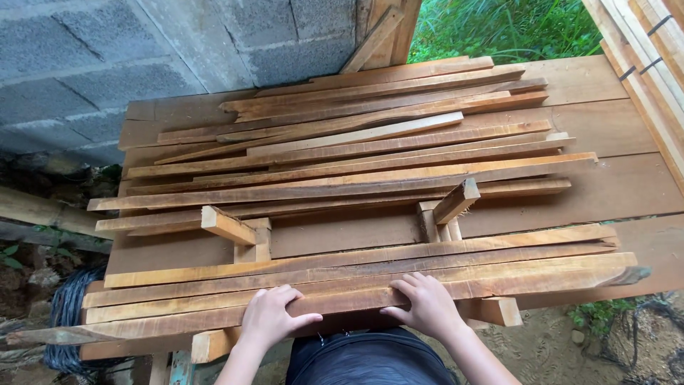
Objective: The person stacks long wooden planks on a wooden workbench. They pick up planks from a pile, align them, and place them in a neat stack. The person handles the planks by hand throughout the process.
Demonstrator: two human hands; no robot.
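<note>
My left hand [269, 316] and my right hand [425, 306] both rest on the nearest long wooden strip [342, 301] at the front edge of a plank workbench [613, 189], fingers curled over its top edge. Just beyond it lie several more long strips [370, 260] side by side. Two short wooden blocks, the left block [228, 224] and the right block [456, 201], stand as cross stops on small uprights in the middle. A large pile of thin wooden strips [356, 150] lies behind them across the bench.
A grey concrete block wall [142, 50] rises at the back left. More stacked timber [648, 64] leans at the right edge. Green grass [506, 28] shows beyond. A dark coil [68, 314] sits on the ground at lower left.
</note>
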